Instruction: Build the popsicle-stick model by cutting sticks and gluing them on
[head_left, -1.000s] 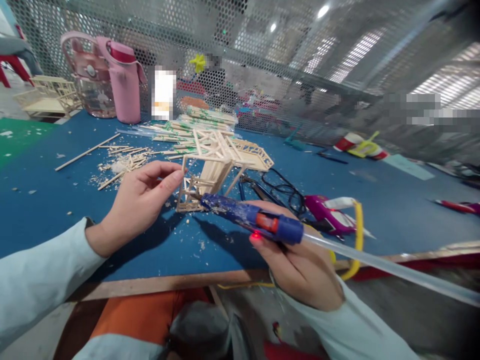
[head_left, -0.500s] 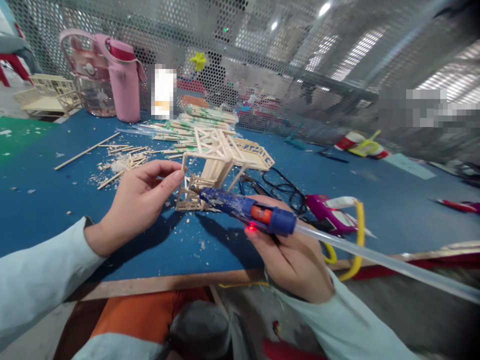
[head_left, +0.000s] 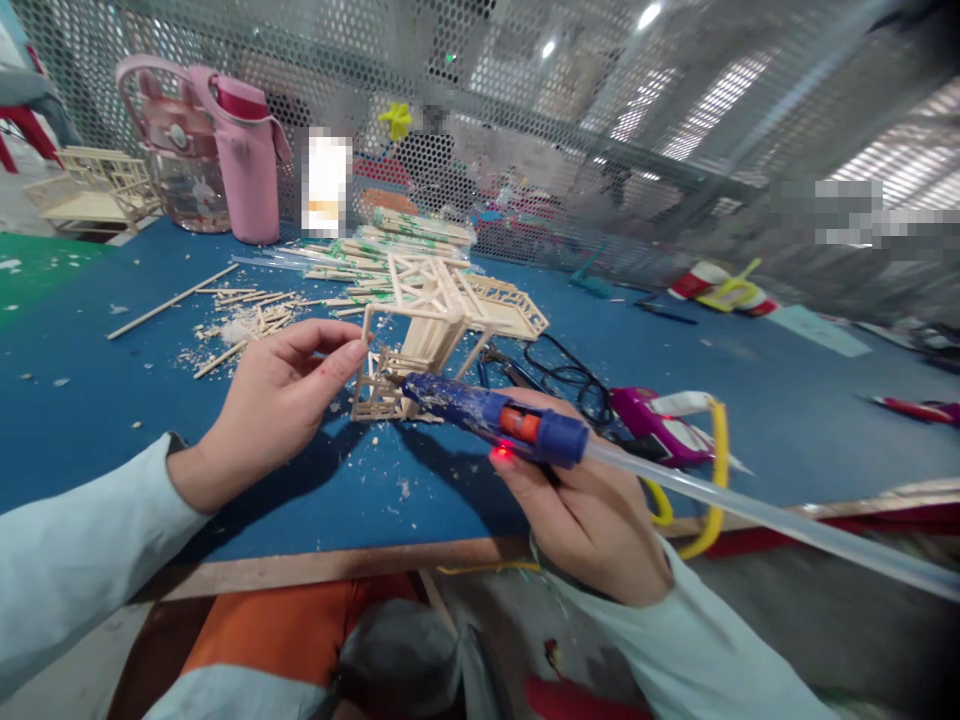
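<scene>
A small frame of pale wooden sticks [head_left: 436, 325] stands on the blue tabletop [head_left: 300, 520]. My left hand [head_left: 289, 400] pinches its upper left post between thumb and fingertips. In my right hand [head_left: 581, 500] is a blue glue gun [head_left: 465, 405], pointing left, with a red light lit near my thumb. Its nozzle is at the lower left part of the frame; whether it touches a stick cannot be told. A long translucent glue stick [head_left: 750, 505] runs out of the gun's rear toward the right edge.
Behind lie bundled sticks [head_left: 405, 240], and at left cut sticks and crumbs [head_left: 255, 320]. Two drinking bottles [head_left: 251, 170] stand back left. A purple glue gun [head_left: 664, 425], a black cable [head_left: 574, 380] and a red-and-white cup [head_left: 697, 282] are at right. Metal mesh [head_left: 525, 130] rises behind.
Both hands hold almost the same pose. The blue glue gun and its glue stick have shifted very slightly.
</scene>
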